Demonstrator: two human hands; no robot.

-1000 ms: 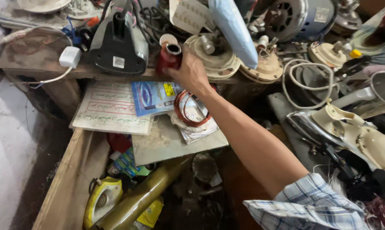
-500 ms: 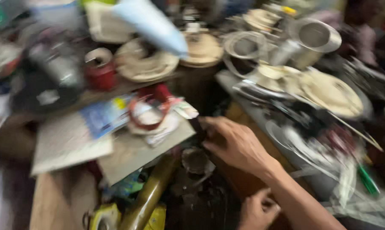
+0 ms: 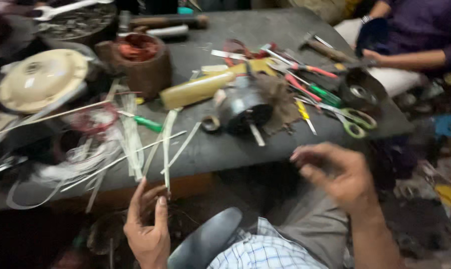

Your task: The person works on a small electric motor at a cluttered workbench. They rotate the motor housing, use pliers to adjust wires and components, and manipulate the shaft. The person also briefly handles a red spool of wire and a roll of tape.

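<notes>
Left hand (image 3: 147, 230) grip half-open, empty, touching thin strips (image 3: 166, 144) overhanging the table (image 3: 225, 149) edge. Right hand (image 3: 337, 174) grip loosely apart, empty. Strips just above left grip could be snagged and dragged off.

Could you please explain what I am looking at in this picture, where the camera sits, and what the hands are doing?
The picture comes from a camera worn on a person's head, looking down at their own two bare hands; no machine is involved. The left hand is low at the near edge of the dark grey workbench, its fingers by some thin pale strips. The right hand hovers, half curled, in front of the bench; neither hand clearly holds anything, though the picture is blurred. On the bench lie a dark round motor-like part, a yellowish tube, green-handled scissors, screwdrivers with red and green handles and a brown pot with coppery wire. A cream round cover sits at the left. The arm in a purple sleeve at the top right belongs to another person.
</notes>
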